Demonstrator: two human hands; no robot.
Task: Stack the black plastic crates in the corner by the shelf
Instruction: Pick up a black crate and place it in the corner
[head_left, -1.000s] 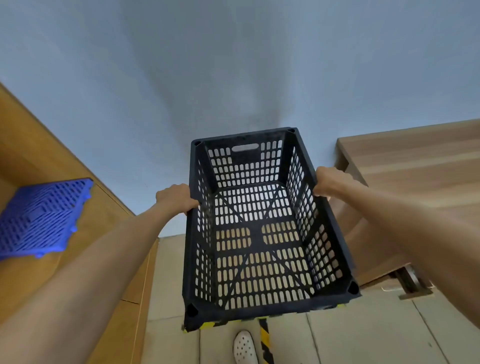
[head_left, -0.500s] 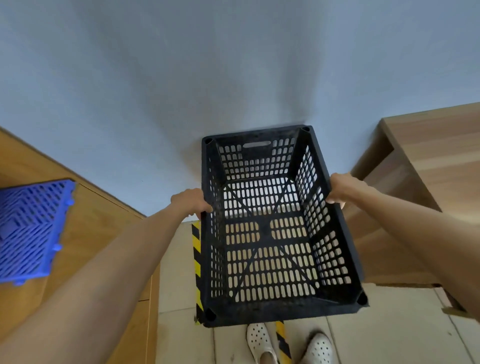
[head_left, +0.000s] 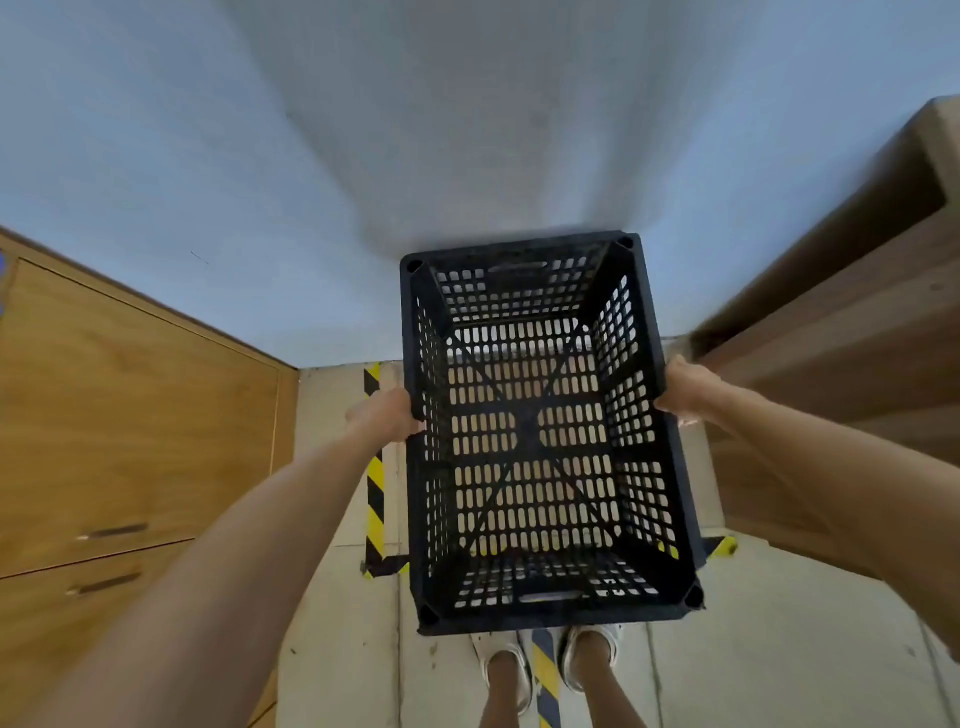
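A black plastic crate (head_left: 540, 436) with slotted walls and floor hangs in front of me above the tiled floor, its open top facing up and its far end close to the blue wall. My left hand (head_left: 387, 418) grips its left rim and my right hand (head_left: 688, 387) grips its right rim. The floor shows through the crate's slots. No other black crate is visible.
A wooden cabinet (head_left: 130, 426) with drawer handles stands at the left. A wooden shelf unit (head_left: 852, 332) stands at the right. Yellow-and-black tape (head_left: 375, 478) marks a rectangle on the floor beneath the crate. My feet in white shoes (head_left: 506, 670) are below the crate.
The crate has come lower, toward the taped floor area by the wall. My view has tilted down, so the blue grid item at the left has left the frame and my feet show more.
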